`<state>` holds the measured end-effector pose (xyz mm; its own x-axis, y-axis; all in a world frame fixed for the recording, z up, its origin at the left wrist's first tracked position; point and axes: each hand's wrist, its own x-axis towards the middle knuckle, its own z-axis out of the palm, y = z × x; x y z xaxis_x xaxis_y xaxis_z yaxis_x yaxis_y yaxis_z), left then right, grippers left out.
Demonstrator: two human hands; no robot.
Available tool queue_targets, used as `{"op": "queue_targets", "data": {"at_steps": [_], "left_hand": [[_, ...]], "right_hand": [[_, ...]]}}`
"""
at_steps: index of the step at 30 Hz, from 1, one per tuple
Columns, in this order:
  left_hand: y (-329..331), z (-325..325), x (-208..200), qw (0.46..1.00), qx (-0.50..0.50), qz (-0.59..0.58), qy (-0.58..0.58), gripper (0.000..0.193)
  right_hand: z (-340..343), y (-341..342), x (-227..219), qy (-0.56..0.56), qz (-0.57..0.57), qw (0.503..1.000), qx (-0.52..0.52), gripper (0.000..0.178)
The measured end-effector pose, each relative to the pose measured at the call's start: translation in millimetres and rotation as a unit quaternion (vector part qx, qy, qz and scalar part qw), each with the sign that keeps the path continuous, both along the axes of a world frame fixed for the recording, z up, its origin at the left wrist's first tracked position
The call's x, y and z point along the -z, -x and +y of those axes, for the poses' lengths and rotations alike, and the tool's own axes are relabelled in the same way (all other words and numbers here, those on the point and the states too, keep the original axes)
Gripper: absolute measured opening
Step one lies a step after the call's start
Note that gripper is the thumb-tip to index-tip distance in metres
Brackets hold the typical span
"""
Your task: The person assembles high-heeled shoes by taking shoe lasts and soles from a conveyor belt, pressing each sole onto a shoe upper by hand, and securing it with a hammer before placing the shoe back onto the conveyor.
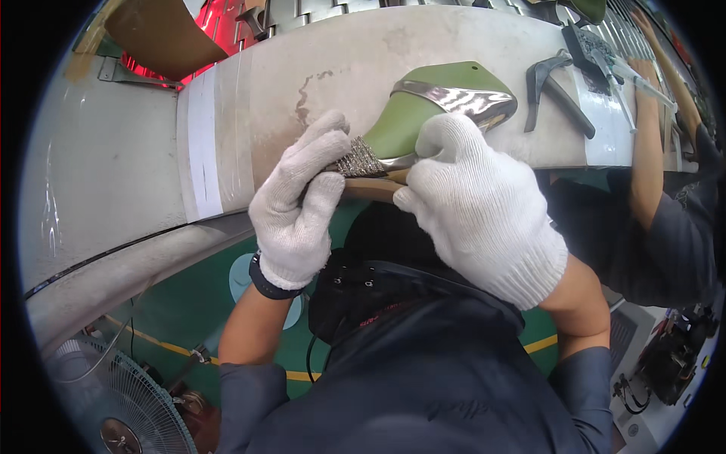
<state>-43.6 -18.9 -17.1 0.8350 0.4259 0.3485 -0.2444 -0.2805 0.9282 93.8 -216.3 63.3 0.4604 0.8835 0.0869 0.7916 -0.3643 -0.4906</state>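
A green shoe last (404, 121) lies at the table's near edge, its toe pointing to the far right. A shiny silver band (454, 98) wraps across its front, and a glittery strip (358, 160) covers the heel end. Along the near side runs a tan sole edge (370, 189). My left hand (295, 204), in a white knit glove, pinches the glittery strip at the heel. My right hand (484, 208), gloved alike, is closed against the near side of the last by the sole edge. Its fingertips are partly hidden.
Right of the last lies a dark two-armed hand tool (560, 94). Past it are a dark tray of small bits (590, 51) and a white syringe-like tool (643, 82). A co-worker's arm (646, 144) reaches in at right. A fan (132, 401) stands at lower left.
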Motion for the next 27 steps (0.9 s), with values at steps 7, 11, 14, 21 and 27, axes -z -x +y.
{"op": "queue_targets", "data": {"at_steps": [7, 11, 14, 21, 27], "left_hand": [[-12.2, -3.6, -18.6, 0.995, 0.015, 0.035, -0.092, 0.034], [-19.2, -2.7, -20.4, 0.971, 0.028, 0.016, -0.239, 0.038], [-27.4, -2.1, -27.0, 0.945, 0.046, -0.007, -0.323, 0.041], [-33.6, -4.7, -31.0, 0.926, 0.039, -0.01, -0.375, 0.041], [-40.6, -18.1, -32.4, 0.919, -0.003, -0.002, -0.395, 0.037]], "right_hand": [[-3.2, -11.8, 6.2, -0.008, -0.048, 0.999, -0.013, 0.016], [-16.4, -29.2, 19.2, -0.057, -0.066, 0.995, -0.047, 0.022], [-14.8, -34.9, 21.7, -0.061, -0.075, 0.992, -0.083, 0.023], [-14.6, -35.0, 25.6, -0.066, -0.078, 0.992, -0.08, 0.018], [-13.9, -38.6, 25.1, -0.059, -0.103, 0.99, -0.078, 0.018]]}}
